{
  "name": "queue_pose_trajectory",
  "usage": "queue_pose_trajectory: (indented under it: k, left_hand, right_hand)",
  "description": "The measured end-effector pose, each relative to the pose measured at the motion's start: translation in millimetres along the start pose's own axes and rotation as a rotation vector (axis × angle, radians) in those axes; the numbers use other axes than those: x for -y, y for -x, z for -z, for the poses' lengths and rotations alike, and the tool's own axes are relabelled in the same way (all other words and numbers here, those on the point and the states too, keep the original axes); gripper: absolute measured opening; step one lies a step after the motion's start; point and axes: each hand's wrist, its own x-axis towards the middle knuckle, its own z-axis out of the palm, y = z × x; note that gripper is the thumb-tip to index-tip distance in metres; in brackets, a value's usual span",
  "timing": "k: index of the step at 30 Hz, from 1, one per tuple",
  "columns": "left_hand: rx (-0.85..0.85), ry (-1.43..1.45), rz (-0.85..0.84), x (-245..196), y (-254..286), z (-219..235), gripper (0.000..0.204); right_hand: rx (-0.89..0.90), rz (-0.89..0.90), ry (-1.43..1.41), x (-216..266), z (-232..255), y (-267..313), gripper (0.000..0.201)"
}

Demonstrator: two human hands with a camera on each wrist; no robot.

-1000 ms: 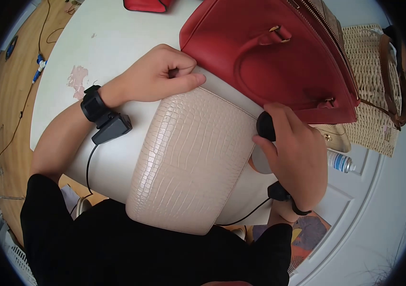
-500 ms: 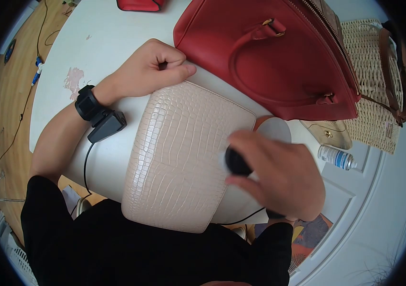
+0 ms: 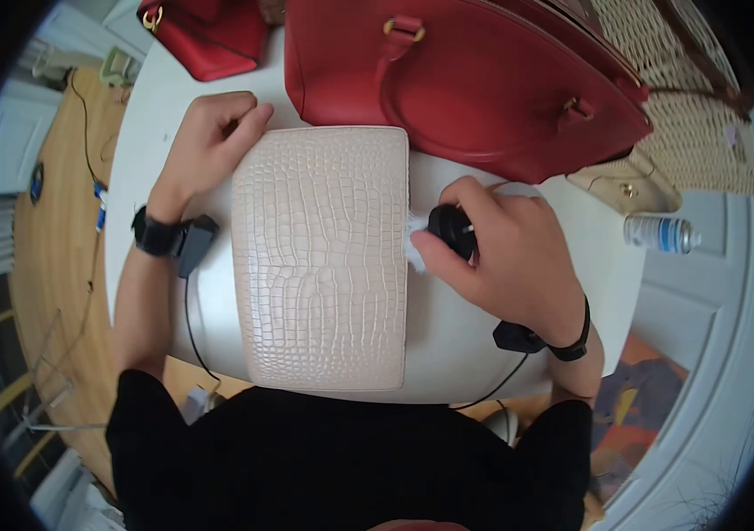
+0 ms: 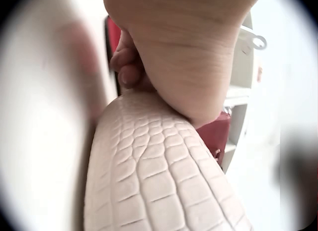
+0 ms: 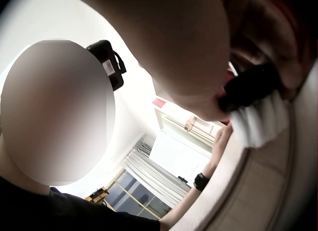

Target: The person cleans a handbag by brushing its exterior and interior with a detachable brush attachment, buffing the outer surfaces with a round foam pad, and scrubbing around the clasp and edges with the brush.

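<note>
A beige crocodile-patterned bag (image 3: 324, 257) lies on the table, its thick rounded side toward my left. My left hand (image 3: 208, 146) grips the bag's far left corner with curled fingers; in the left wrist view the heel of this hand lies against the textured leather (image 4: 159, 166). In my right hand (image 3: 527, 261) is a brush (image 3: 453, 232) with a round black handle, held between thumb and fingers. Its white bristles (image 5: 258, 120) meet the bag's right edge, and they also show in the right wrist view.
A large red handbag (image 3: 483, 106) stands just beyond the bag on the white table (image 3: 456, 354). A smaller red bag (image 3: 217, 40) is at the far left. To the right are a pale gold purse (image 3: 629, 181), a spray can (image 3: 658, 234) and a woven straw bag (image 3: 704, 146).
The brush has gone from the far right corner, across the bag's surface, to the middle of its right edge. The head view has turned, and the bag now appears straighter.
</note>
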Motion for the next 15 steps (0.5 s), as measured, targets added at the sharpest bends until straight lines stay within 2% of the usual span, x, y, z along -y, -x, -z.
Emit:
queue_pose_trajectory:
  k: [1, 2, 3, 4, 6, 7, 8, 9, 10, 11, 12, 13, 15]
  left_hand:
    - [-0.101, -0.140, -0.055, -19, 2, -1, 0.034]
    - [-0.204, -0.276, -0.116, -37, 3, 0, 0.028]
    - [-0.163, -0.351, -0.106, -53, 5, 4, 0.018]
    - [-0.113, -0.331, -0.171, -68, 4, 5, 0.020]
    - [0.101, -0.255, -0.182, -98, 3, 2, 0.034]
    - [0.194, -0.287, -0.220, -109, 2, -3, 0.045]
    - [0.270, -0.354, -0.229, -124, 3, -7, 0.057]
    - [0.287, -0.444, -0.251, -131, 3, -14, 0.058]
    - [0.302, -0.535, -0.276, -135, 1, -19, 0.060]
    - [0.317, -0.549, -0.286, -138, -5, -23, 0.060]
    - [0.358, -0.476, -0.215, -140, -11, -25, 0.058]
    - [0.399, -0.403, -0.142, -140, -18, -27, 0.057]
    - [0.419, -0.323, -0.148, -132, -29, -33, 0.055]
  right_hand:
    - [-0.031, -0.015, -0.020, 0, -5, 6, 0.032]
    - [0.004, -0.090, -0.231, 0, -9, 11, 0.032]
    - [0.040, -0.159, -0.446, 0, -13, 17, 0.033]
    - [0.013, -0.172, -0.467, -2, -20, 21, 0.033]
    - [-0.031, -0.284, -1.053, -7, -37, 29, 0.039]
    - [-0.051, -0.286, -1.070, -8, -43, 30, 0.039]
    - [-0.033, -0.383, -1.259, -9, -48, 30, 0.040]
    - [-0.009, -0.482, -1.449, -9, -53, 31, 0.041]
    - [-0.026, -0.473, -1.465, -7, -59, 30, 0.041]
    - [-0.137, -0.445, -1.462, -3, -64, 29, 0.039]
    - [-0.247, -0.417, -1.456, 1, -70, 27, 0.037]
    - [-0.263, -0.413, -1.471, 1, -78, 23, 0.037]
    - [-0.480, -0.287, -1.491, -3, -91, 10, 0.038]
